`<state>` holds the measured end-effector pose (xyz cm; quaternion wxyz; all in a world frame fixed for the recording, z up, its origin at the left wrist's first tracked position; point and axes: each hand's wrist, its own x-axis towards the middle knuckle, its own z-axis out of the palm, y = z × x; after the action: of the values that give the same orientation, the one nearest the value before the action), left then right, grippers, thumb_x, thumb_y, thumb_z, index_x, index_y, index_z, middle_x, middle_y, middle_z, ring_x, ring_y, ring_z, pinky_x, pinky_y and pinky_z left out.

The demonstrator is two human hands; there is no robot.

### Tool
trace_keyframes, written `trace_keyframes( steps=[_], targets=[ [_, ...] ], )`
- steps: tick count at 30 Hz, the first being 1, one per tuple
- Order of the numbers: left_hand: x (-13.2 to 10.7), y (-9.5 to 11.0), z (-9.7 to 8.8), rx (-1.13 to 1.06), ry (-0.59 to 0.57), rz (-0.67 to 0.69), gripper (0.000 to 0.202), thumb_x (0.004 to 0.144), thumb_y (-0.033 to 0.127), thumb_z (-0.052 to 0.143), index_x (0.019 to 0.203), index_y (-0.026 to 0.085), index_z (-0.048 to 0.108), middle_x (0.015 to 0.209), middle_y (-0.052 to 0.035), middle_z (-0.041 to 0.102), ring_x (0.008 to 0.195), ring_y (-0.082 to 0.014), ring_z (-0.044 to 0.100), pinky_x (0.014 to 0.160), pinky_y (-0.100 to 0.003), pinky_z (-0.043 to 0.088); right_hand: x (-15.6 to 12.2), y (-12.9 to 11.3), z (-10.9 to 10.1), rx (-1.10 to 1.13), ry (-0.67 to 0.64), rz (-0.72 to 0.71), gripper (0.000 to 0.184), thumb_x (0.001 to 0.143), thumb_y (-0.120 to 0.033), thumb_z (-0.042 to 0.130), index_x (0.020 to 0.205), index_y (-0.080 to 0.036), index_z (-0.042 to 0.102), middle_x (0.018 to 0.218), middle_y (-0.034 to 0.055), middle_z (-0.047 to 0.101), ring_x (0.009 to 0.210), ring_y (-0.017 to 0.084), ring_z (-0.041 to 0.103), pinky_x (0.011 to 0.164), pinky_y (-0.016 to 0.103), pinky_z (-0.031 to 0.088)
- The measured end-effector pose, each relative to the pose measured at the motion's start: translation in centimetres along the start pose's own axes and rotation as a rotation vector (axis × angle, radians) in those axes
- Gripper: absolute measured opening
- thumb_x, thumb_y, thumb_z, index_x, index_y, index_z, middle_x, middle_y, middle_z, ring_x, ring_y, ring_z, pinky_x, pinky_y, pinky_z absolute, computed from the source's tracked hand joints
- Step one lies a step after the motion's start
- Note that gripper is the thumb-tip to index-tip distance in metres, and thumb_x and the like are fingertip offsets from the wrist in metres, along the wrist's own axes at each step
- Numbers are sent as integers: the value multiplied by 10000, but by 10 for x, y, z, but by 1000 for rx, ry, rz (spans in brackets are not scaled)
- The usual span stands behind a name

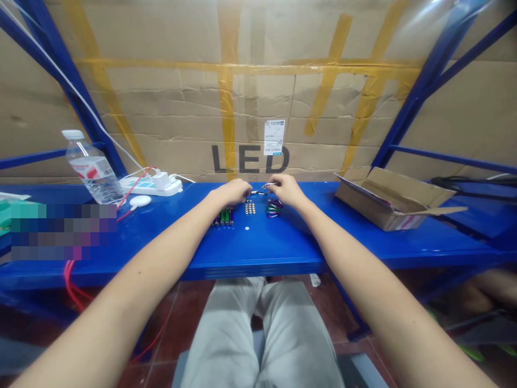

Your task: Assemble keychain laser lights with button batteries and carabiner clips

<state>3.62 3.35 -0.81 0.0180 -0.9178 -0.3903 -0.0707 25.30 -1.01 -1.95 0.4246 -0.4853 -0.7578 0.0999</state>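
Note:
Both arms reach forward over the blue table. My left hand (pixel 237 191) is closed, fingertips pointing down at the far side of the table; what it holds, if anything, is hidden. My right hand (pixel 286 188) pinches a small silver metal piece (pixel 267 186). Between the hands lie some small shiny metal parts (pixel 258 193). Just below my left hand stand in a row several small green and purple tubes (pixel 225 216), partly covered by the forearm. Beside them, small silver round pieces (pixel 250 208) form a grid. Green and purple carabiner clips (pixel 273 209) are piled below my right hand.
An open cardboard box (pixel 388 202) sits on the right of the table (pixel 258 248). At left are a water bottle (pixel 95 170), a white power strip (pixel 153 186), a round white object (pixel 140 202) and red cables (pixel 72 280). Blue frame posts and a large carton (pixel 181 108) stand behind.

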Motion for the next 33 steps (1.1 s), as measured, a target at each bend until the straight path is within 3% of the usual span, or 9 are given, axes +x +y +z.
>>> trace_keyframes(
  steps=[5,10,17,24,33],
  targets=[
    [-8,0,-7,30,-47,-44,268,712,117,660,963,182,729,948,-98,719,872,-236,628,707,-292,410,-1,0,1,0,-28,19,114,851,-209,602,740,-183,603,722,16,723,718,164,627,715,268,437],
    [-23,0,-17,97,-31,-77,371,784,191,619,1139,221,722,1069,-91,735,992,-245,635,855,-318,444,-3,-1,7,111,-138,61,122,984,-258,434,904,-213,513,833,37,763,823,190,666,790,316,473],
    [-28,1,-16,153,-16,-5,466,814,84,475,1155,248,748,1182,-59,727,1092,-236,611,959,-339,415,-7,-12,23,69,-261,-10,183,1023,-279,401,850,-234,440,1073,80,760,1136,232,625,955,362,435],
    [-27,9,-12,133,-33,-33,523,789,55,475,1163,302,745,1159,-50,737,1086,-237,614,981,-364,411,-7,-14,25,-40,-325,-16,204,1028,-273,392,835,-233,446,1087,110,742,1045,265,657,859,357,457],
    [-23,11,-9,23,-60,-32,524,750,42,486,1142,255,761,1180,-51,736,1084,-219,649,934,-280,448,-7,-11,22,-55,-298,-3,214,1019,-284,391,813,-233,422,1075,87,748,1010,252,645,830,342,443]
  ],
)
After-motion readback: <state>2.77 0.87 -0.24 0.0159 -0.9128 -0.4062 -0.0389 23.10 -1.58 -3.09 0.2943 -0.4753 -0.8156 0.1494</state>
